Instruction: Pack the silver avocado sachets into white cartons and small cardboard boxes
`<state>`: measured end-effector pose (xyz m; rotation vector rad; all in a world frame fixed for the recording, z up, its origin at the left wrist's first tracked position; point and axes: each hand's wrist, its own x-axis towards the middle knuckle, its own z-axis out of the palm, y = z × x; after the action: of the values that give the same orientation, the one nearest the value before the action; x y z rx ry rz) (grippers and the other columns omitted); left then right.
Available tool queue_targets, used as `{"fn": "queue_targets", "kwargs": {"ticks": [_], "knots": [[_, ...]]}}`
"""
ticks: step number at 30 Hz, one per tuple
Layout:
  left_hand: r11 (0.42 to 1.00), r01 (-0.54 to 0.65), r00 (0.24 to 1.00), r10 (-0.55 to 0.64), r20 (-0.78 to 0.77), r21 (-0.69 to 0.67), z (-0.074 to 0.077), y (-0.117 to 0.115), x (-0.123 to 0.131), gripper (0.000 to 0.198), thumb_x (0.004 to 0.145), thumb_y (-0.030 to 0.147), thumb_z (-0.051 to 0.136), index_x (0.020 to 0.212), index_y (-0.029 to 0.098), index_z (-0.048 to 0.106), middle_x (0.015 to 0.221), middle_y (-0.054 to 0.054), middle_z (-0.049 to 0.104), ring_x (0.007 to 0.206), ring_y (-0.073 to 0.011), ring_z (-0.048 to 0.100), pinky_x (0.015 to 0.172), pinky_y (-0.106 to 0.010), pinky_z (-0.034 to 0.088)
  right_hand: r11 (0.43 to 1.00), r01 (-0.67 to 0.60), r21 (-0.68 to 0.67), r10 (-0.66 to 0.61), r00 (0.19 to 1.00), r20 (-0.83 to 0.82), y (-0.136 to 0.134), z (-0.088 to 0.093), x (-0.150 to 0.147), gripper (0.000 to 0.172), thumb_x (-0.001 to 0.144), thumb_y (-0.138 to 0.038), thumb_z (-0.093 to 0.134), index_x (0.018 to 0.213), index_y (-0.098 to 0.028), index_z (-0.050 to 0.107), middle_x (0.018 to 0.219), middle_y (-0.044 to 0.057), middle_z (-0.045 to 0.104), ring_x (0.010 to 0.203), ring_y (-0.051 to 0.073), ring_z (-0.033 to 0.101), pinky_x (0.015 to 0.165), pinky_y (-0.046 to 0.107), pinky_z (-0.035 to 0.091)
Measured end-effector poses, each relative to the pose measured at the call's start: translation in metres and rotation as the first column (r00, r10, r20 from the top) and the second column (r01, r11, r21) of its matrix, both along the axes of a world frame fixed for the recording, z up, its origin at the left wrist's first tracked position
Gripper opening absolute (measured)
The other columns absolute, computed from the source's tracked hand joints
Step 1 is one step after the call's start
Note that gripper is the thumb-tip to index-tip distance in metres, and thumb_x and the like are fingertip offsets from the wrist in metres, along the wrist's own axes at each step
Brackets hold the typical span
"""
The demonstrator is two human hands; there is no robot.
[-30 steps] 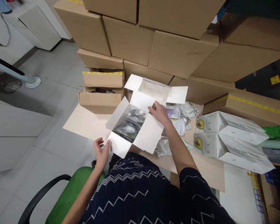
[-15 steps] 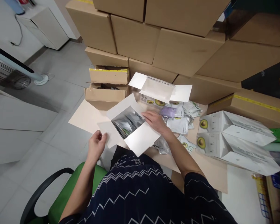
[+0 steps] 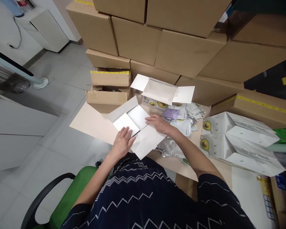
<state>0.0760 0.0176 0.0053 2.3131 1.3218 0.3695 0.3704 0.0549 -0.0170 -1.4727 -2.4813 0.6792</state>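
Observation:
A white cardboard box (image 3: 145, 141) stands before me at the table's near edge, two of its flaps folded inward over the opening. The silver packets inside are hidden under those flaps. My left hand (image 3: 122, 142) lies with fingers stretched on the left folded flap. On the right folded flap rest the extended fingers of my right hand (image 3: 159, 123). The long near flap and the far flap still point outward. To the right of the box lie white avocado-printed pouches (image 3: 181, 125) and a purple pouch (image 3: 171, 113).
Behind stands another white box (image 3: 160, 90) with its flaps spread. Two white avocado-printed boxes (image 3: 225, 144) sit at the right. A small brown carton (image 3: 107, 99) is at the left, and stacked brown cartons (image 3: 135, 39) form a wall behind. A green chair (image 3: 78, 187) is at lower left.
The left and right flaps of the white box have folded inward, covering the packets. My left hand has moved right and up onto the left flap; my right hand has barely shifted.

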Motion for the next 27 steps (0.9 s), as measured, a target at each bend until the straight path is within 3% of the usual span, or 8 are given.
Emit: {"fn": "queue_targets", "kwargs": {"ticks": [3, 6, 11, 15, 18, 21, 24, 27], "knots": [[0.990, 0.127, 0.989, -0.131, -0.075, -0.055, -0.008, 0.003, -0.014, 0.043, 0.099, 0.028, 0.041, 0.136, 0.015, 0.057, 0.153, -0.016, 0.047, 0.148, -0.0329, 0.035, 0.119, -0.060, 0.034, 0.998, -0.042, -0.044, 0.046, 0.995, 0.089, -0.005, 0.006, 0.015, 0.063, 0.090, -0.006, 0.047, 0.144, -0.037, 0.056, 0.156, -0.003, 0.045, 0.140, 0.033, 0.042, 0.103, 0.052, 0.043], [0.966, 0.236, 0.965, -0.245, -0.095, -0.104, -0.007, 0.005, -0.035, 0.061, 0.086, 0.009, 0.043, 0.146, 0.020, 0.048, 0.159, -0.010, 0.040, 0.152, -0.0264, 0.028, 0.123, -0.055, 0.029, 0.995, -0.084, -0.057, 0.090, 0.988, 0.125, -0.006, 0.009, 0.027, 0.066, 0.088, -0.013, 0.057, 0.148, -0.040, 0.051, 0.160, -0.002, 0.038, 0.145, 0.037, 0.036, 0.107, 0.057, 0.036], [0.957, 0.254, 0.958, -0.269, -0.097, -0.142, -0.010, -0.005, -0.048, 0.078, 0.081, 0.021, 0.061, 0.155, 0.025, 0.034, 0.165, -0.009, 0.026, 0.155, -0.0309, 0.017, 0.124, -0.060, 0.018, 0.978, -0.087, -0.191, 0.076, 0.995, -0.067, 0.014, 0.001, 0.053, 0.047, 0.093, -0.023, 0.059, 0.138, -0.034, 0.062, 0.146, 0.001, 0.057, 0.139, 0.031, 0.044, 0.110, 0.053, 0.037], [0.984, 0.156, 0.988, -0.154, 0.035, -0.089, -0.021, -0.011, -0.038, 0.065, 0.085, 0.041, 0.067, 0.144, 0.023, 0.049, 0.158, -0.013, 0.040, 0.152, -0.0340, 0.025, 0.122, -0.062, 0.022, 0.934, -0.129, -0.332, 0.004, 0.935, -0.354, 0.027, -0.002, 0.057, 0.036, 0.093, -0.037, 0.060, 0.125, -0.026, 0.072, 0.144, 0.006, 0.058, 0.133, 0.025, 0.052, 0.106, 0.042, 0.043], [0.997, 0.051, 0.982, -0.039, 0.183, -0.061, -0.025, -0.008, -0.030, 0.031, 0.095, 0.041, 0.053, 0.117, 0.024, 0.067, 0.134, -0.010, 0.064, 0.144, -0.0303, 0.041, 0.118, -0.056, 0.034, 0.936, 0.007, -0.352, -0.170, 0.884, -0.436, 0.031, -0.004, 0.040, 0.036, 0.092, -0.051, 0.057, 0.100, -0.022, 0.077, 0.131, 0.007, 0.064, 0.118, 0.024, 0.060, 0.098, 0.039, 0.047], [0.994, -0.107, 0.954, 0.113, 0.278, -0.036, -0.028, -0.002, -0.023, 0.027, 0.097, 0.041, 0.048, 0.095, 0.024, 0.070, 0.106, -0.009, 0.071, 0.123, -0.0289, 0.058, 0.106, -0.050, 0.047, 0.924, 0.169, -0.344, -0.326, 0.817, -0.475, 0.035, -0.011, 0.017, 0.039, 0.086, -0.056, 0.060, 0.077, -0.019, 0.067, 0.101, 0.006, 0.068, 0.092, 0.020, 0.062, 0.085, 0.035, 0.049], [0.943, -0.332, 0.886, 0.323, 0.334, -0.029, -0.033, 0.005, -0.019, 0.025, 0.091, 0.046, 0.060, 0.101, 0.023, 0.065, 0.105, -0.008, 0.067, 0.108, -0.0265, 0.061, 0.095, -0.045, 0.052, 0.881, 0.320, -0.348, -0.461, 0.747, -0.479, 0.038, -0.019, 0.001, 0.035, 0.078, -0.053, 0.068, 0.078, -0.019, 0.058, 0.082, 0.000, 0.062, 0.077, 0.017, 0.057, 0.074, 0.031, 0.047], [0.872, -0.482, 0.782, 0.473, 0.405, -0.088, -0.037, 0.013, -0.018, 0.048, 0.081, 0.048, 0.072, 0.118, 0.021, 0.057, 0.114, -0.009, 0.058, 0.098, -0.0220, 0.060, 0.087, -0.040, 0.055, 0.842, 0.382, -0.382, -0.535, 0.685, -0.494, 0.038, -0.023, -0.006, 0.035, 0.074, -0.048, 0.072, 0.088, -0.020, 0.057, 0.088, 0.001, 0.063, 0.079, 0.016, 0.058, 0.074, 0.031, 0.048]]}}
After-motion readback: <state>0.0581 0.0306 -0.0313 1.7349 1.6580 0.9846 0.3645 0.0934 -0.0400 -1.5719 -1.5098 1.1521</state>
